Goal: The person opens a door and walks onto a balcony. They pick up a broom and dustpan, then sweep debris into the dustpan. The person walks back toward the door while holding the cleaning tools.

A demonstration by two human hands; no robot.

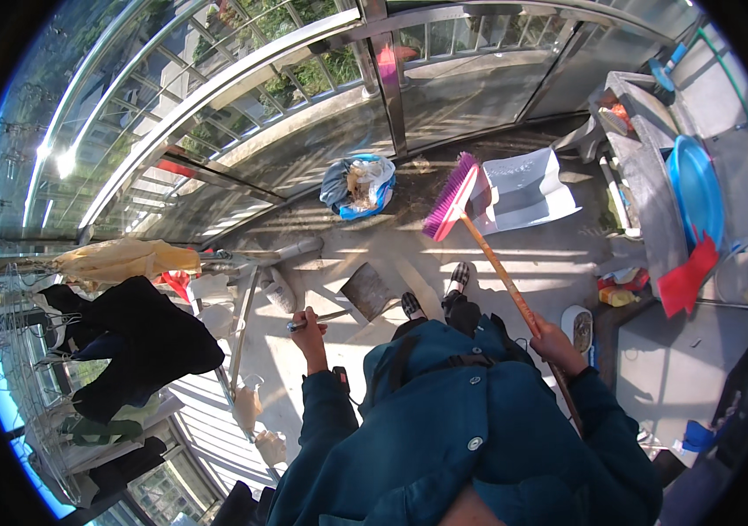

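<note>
My right hand (559,346) grips the orange-brown stick of a broom (500,269). The broom's head is raised, with purple bristles (443,200) turned to the left, in front of a white plastic sheet or tray (531,187) by the window. My left hand (311,336) is closed around the handle of a metal dustpan (368,293), whose flat blade hangs just left of my feet. Whether the dustpan touches the floor I cannot tell. Beyond it, a lined rubbish bin (359,187) holds crumpled waste and stands near the glass.
Clothes (150,342) hang on a rack at the left. A grey slipper (278,290) lies below it. To the right are a concrete sink (643,164), a blue basin (696,191), a red rubber glove (688,276) and a white shoe-like object (577,329). Railed windows (341,118) run along the front.
</note>
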